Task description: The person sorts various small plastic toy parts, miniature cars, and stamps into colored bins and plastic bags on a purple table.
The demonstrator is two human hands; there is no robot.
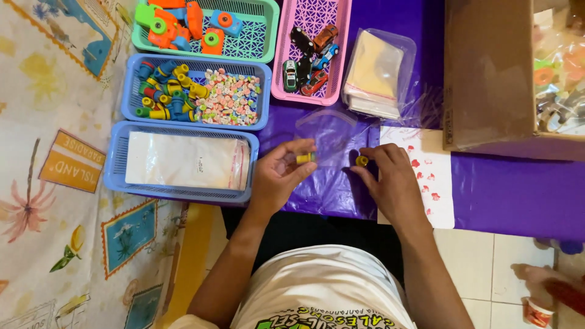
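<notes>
Left hand: fingers clamped on a small yellow piece. Right hand: fingers pinched on a second yellow piece. Both low over purple table, near a clear bag, right of blue basket.

A clear bag lies open on the purple cloth ahead of my fingers. A stack of clear bags sits past it. A white packet fills the blue basket. A brown carton stands at right.
</notes>
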